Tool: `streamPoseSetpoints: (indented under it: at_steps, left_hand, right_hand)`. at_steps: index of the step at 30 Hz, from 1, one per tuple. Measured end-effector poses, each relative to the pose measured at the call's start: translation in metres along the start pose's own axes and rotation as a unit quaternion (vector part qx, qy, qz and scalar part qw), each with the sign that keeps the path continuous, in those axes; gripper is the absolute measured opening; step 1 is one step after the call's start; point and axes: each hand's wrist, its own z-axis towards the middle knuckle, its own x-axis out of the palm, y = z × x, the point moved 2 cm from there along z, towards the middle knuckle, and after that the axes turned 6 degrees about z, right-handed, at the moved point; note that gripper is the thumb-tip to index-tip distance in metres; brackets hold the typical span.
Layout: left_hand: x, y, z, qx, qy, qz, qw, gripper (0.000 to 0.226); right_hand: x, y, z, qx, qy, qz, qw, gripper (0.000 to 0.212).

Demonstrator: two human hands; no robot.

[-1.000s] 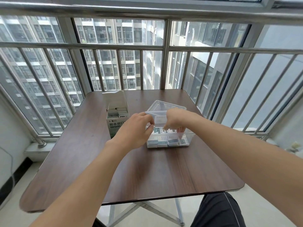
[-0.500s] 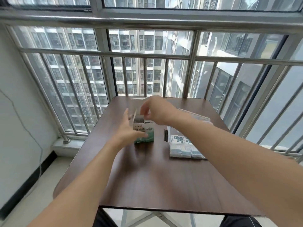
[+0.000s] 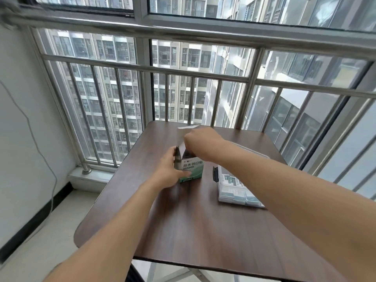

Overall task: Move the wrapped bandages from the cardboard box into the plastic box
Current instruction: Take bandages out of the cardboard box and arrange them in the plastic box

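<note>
Brown wood-grain worktop carries a green-and-white cardboard box, gripped by the left hand; the right hand curls inside its top (contents hidden). Just right: a clear plastic box holding wrapped bandages, bare surface nearer.

Single head-worn wide-angle view, looking forward and down over both forearms onto the brown tabletop. Faces a barred window with apartment blocks beyond, straight lines bowed by the lens. Sits close: arms enter from the bottom edge, left hand and right hand near frame centre, over the far half of the tabletop. No second view.
</note>
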Motion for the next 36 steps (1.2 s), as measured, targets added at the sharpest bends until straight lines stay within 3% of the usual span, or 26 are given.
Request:
streamPoseSetpoints:
  at_steps: [4,9,14,17,26,36]
  left_hand:
    - [0.0,0.0,0.001,-0.003,0.007,0.008,1.0,0.07]
    - [-0.001,0.001,0.001,0.0,0.013,0.013,1.0,0.068]
    - [-0.001,0.002,0.002,0.01,0.014,0.023,1.0,0.07]
    - [-0.001,0.003,0.003,0.015,0.019,0.035,0.999,0.072]
    - [-0.003,0.0,0.001,0.018,0.027,0.025,0.999,0.068]
    - [-0.004,-0.001,0.0,0.015,0.035,0.024,0.999,0.068]
  right_hand:
    - [0.005,-0.007,0.005,0.013,-0.012,0.092,0.996,0.021]
    - [0.014,-0.015,0.005,0.006,-0.014,0.199,0.98,0.035]
    - [0.012,-0.015,0.002,-0.009,0.066,0.27,0.96,0.019]
    - [0.011,-0.016,0.007,-0.002,0.097,0.257,0.962,0.016]
    - [0.016,-0.014,0.017,-0.042,0.074,0.134,0.987,0.013]
    - [0.015,-0.019,0.015,-0.057,0.071,0.123,0.988,0.016]
